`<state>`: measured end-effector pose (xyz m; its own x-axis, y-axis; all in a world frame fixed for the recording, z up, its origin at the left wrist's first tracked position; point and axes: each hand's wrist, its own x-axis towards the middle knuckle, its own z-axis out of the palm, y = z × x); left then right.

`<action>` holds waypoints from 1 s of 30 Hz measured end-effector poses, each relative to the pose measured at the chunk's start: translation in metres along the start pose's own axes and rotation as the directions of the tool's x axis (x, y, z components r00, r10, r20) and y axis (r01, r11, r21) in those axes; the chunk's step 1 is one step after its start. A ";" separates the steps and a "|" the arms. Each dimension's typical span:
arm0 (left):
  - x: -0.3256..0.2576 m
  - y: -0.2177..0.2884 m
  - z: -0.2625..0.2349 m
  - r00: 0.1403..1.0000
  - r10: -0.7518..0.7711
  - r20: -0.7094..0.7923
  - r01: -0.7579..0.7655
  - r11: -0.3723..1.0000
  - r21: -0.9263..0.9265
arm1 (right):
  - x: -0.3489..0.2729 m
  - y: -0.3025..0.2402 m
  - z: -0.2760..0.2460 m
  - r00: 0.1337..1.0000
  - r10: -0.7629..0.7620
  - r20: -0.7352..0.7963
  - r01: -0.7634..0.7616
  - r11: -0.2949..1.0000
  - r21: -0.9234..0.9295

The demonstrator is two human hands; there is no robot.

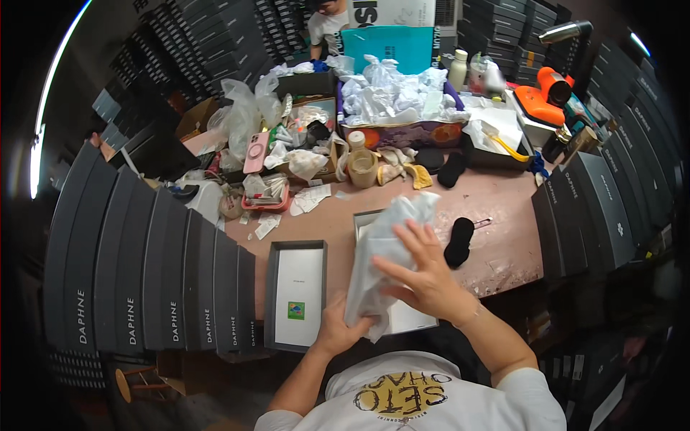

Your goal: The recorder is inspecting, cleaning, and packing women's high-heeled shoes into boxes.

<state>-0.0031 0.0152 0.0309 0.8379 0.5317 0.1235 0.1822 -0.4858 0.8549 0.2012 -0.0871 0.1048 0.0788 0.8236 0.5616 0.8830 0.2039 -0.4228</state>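
Note:
A long white bundle (pixel 368 269), wrapped in thin paper or a frosted bag, stands tilted in front of me. My left hand (pixel 341 327) grips its lower end, thumb across the front. Against its upper right side, the spread fingers of my right hand (pixel 425 276) lie slightly blurred. What the wrapping holds is hidden. Behind the bundle is an open shoe box (pixel 413 320), mostly covered by it and my right arm. To the left lies a grey-edged box lid (pixel 300 276), its white inside up with a small green sticker. A black brush-like pad (pixel 458 243) rests right of the bundle.
Grey shoe boxes stand in rows at left (pixel 162 266) and right (pixel 586 208). A purple carton (pixel 402 134) of crumpled paper stands behind, near a jar (pixel 362 167), a pink phone (pixel 256 152) and an orange device (pixel 546 100). Another person (pixel 328 29) is at the far side.

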 end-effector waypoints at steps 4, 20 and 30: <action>-0.011 -0.004 0.026 0.917 -0.276 -0.289 0.057 0.806 -0.589 | -0.017 0.003 0.066 0.999 -0.052 0.009 0.052 0.997 0.065; -0.012 -0.077 -0.029 0.920 -0.326 -0.217 -0.138 0.249 -0.959 | -0.032 0.009 0.027 0.864 0.237 0.443 -0.356 0.911 0.206; 0.009 -0.054 -0.001 0.897 -0.355 -0.262 -0.110 0.397 -0.911 | -0.063 0.000 0.044 0.831 0.437 0.345 -0.552 0.561 0.617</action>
<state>-0.0057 0.0476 -0.0136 0.5521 0.8316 -0.0604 -0.4885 0.3814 0.7848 0.1762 -0.1156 0.0380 0.2917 0.9558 0.0362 0.1667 -0.0136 -0.9859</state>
